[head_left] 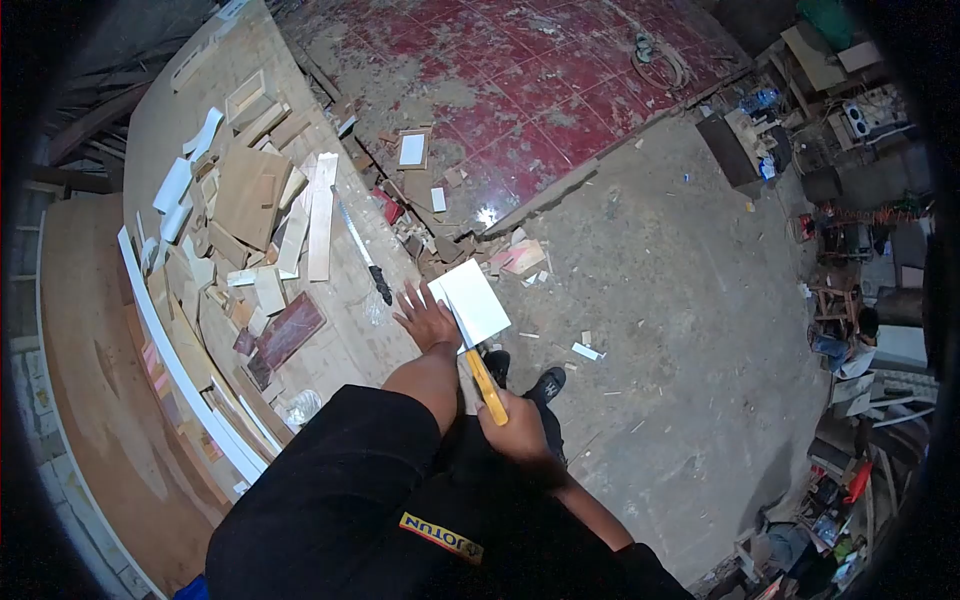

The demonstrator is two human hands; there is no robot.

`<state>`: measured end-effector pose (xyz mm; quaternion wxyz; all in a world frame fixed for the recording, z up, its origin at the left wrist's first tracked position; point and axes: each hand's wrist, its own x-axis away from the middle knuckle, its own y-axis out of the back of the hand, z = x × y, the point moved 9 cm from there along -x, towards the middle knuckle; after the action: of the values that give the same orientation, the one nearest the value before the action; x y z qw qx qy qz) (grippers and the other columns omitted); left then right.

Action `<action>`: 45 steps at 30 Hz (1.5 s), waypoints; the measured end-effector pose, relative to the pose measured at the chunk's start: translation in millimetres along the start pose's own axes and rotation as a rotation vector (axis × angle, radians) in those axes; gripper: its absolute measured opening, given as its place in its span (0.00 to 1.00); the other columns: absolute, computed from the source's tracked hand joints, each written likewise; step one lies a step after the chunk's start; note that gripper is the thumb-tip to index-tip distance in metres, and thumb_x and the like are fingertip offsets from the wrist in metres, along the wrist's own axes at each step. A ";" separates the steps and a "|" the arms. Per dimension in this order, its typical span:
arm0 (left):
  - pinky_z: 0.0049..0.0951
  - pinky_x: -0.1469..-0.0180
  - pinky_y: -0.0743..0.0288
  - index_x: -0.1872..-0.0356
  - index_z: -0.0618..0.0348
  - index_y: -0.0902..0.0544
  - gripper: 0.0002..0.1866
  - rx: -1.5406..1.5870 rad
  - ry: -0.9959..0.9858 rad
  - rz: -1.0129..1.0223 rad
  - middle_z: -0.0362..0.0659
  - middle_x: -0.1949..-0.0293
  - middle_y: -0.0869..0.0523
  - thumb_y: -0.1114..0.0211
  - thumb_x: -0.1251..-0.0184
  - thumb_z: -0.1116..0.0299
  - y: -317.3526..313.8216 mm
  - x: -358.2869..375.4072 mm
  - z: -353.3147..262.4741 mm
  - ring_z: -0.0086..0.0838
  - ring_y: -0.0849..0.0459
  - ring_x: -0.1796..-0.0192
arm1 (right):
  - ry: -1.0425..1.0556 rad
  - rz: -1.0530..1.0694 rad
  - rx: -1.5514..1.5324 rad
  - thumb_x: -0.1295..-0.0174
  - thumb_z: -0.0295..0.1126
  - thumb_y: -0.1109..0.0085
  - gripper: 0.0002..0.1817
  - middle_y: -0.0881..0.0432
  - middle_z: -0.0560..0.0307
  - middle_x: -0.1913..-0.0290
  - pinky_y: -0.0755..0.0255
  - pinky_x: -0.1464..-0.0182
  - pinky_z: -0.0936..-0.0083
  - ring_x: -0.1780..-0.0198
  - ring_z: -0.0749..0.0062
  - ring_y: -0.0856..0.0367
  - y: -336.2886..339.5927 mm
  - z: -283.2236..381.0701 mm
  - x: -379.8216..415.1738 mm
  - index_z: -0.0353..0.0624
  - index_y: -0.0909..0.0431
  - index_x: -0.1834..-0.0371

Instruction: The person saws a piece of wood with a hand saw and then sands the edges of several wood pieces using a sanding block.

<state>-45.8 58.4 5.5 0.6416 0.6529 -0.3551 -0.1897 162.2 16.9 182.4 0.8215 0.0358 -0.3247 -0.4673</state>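
A white board [474,302] juts out past the edge of the workbench [355,335]. My left hand [428,322] lies spread on the bench with its fingertips at the board's left edge. In my right hand [515,428] is a hand saw [482,382], gripped by its yellow handle. Its thin blade runs up along the left part of the board, near my left fingers. A second long-bladed tool [378,280] with a dark handle rests on the bench just above my left hand.
Wood offcuts [245,200] and a reddish-brown board [292,328] cover much of the bench. Scraps litter the concrete floor [650,290] by my shoes [548,384]. Behind lies a dusty red tiled floor [560,120]. Another person [850,345] sits far right.
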 end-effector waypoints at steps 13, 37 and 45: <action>0.64 0.24 0.62 0.23 0.52 0.44 0.32 -0.044 -0.069 -0.032 0.50 0.21 0.53 0.52 0.27 0.58 -16.3 -3.8 3.4 0.55 0.60 0.20 | 0.083 -0.136 0.004 0.41 0.37 0.38 0.14 0.20 0.35 0.75 0.24 0.68 0.56 0.68 0.39 0.16 -11.7 -15.7 -33.1 0.34 0.21 0.73; 0.62 0.23 0.63 0.23 0.52 0.46 0.33 -0.037 -0.031 0.033 0.51 0.20 0.54 0.52 0.27 0.59 -5.7 -1.6 0.4 0.54 0.59 0.19 | 0.160 -0.149 0.029 0.42 0.37 0.36 0.15 0.19 0.36 0.73 0.26 0.68 0.60 0.71 0.44 0.17 -11.4 -14.2 -61.1 0.33 0.22 0.70; 0.62 0.23 0.62 0.23 0.52 0.44 0.31 0.010 -0.033 -0.049 0.50 0.21 0.52 0.53 0.26 0.60 -7.5 -0.7 0.7 0.52 0.59 0.19 | 0.003 0.016 -0.084 0.40 0.39 0.38 0.15 0.17 0.34 0.70 0.23 0.62 0.56 0.63 0.39 0.16 6.9 -29.2 28.6 0.35 0.20 0.62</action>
<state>-45.1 57.8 -1.9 0.6276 0.6614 -0.3502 -0.2144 193.9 -9.0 176.2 0.8265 -0.0005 -0.3040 -0.4738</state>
